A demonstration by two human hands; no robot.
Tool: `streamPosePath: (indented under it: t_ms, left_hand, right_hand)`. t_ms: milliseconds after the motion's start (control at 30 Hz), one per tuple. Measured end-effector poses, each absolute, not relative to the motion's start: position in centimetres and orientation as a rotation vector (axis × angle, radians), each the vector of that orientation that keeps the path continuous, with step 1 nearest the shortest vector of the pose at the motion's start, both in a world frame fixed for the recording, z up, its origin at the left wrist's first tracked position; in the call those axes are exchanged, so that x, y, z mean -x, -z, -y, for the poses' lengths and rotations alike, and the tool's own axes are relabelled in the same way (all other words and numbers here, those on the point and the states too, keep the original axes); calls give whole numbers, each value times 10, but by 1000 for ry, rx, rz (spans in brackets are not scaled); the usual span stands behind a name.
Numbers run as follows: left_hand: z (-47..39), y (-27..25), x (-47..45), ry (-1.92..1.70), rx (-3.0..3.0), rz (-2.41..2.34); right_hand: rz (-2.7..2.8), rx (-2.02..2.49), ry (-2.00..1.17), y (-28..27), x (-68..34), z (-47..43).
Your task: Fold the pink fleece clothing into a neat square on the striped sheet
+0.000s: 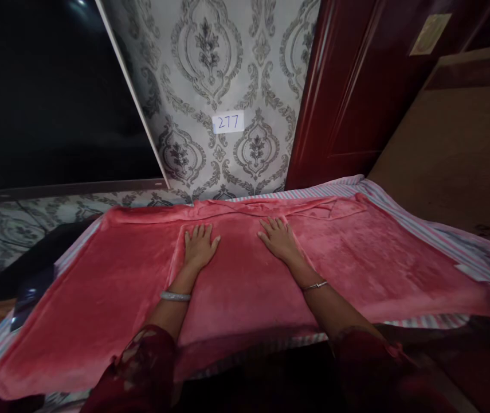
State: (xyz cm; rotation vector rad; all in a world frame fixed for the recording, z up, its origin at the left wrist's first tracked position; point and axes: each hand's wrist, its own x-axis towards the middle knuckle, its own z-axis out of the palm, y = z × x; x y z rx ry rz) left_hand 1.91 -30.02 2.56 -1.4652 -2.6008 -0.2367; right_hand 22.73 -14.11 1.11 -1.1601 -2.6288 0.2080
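Note:
A pink, fleecy garment (245, 281) lies spread out face up, its two long sleeves stretching to the left and right. My left hand (200, 245) rests flat on it near the left seam, fingers apart. Beside the right seam, my right hand (277, 237) also presses flat on the cloth with its fingers spread. Along the garment's far edge runs a bunched fold (245, 207) with a thin dark line across it. Neither hand grips anything.
Under the garment is a striped cloth (399, 212) covering the surface. A large dark screen (55, 97) stands at the back left. Behind are patterned wallpaper with a paper label (228, 122) reading 277 and a dark red door (334, 86). A brown cardboard-like panel (463, 149) stands right.

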Motion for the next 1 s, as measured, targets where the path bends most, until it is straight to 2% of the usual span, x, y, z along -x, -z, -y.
streamPosePath:
  t_ms: [267, 533, 667, 1000]
  left_hand:
    - [300, -28, -18, 187, 1446, 2617]
    - [298, -29, -16, 224, 1451, 2605]
    - [297, -29, -15, 235, 1457, 2612]
    - [298, -35, -12, 331, 1519, 2607]
  right_hand:
    - [2642, 1134, -199, -13, -229, 142]
    - [2670, 1168, -353, -9, -257, 125]
    - [2483, 1091, -545, 4, -292, 121]
    - [2039, 963, -769, 30, -373, 168]
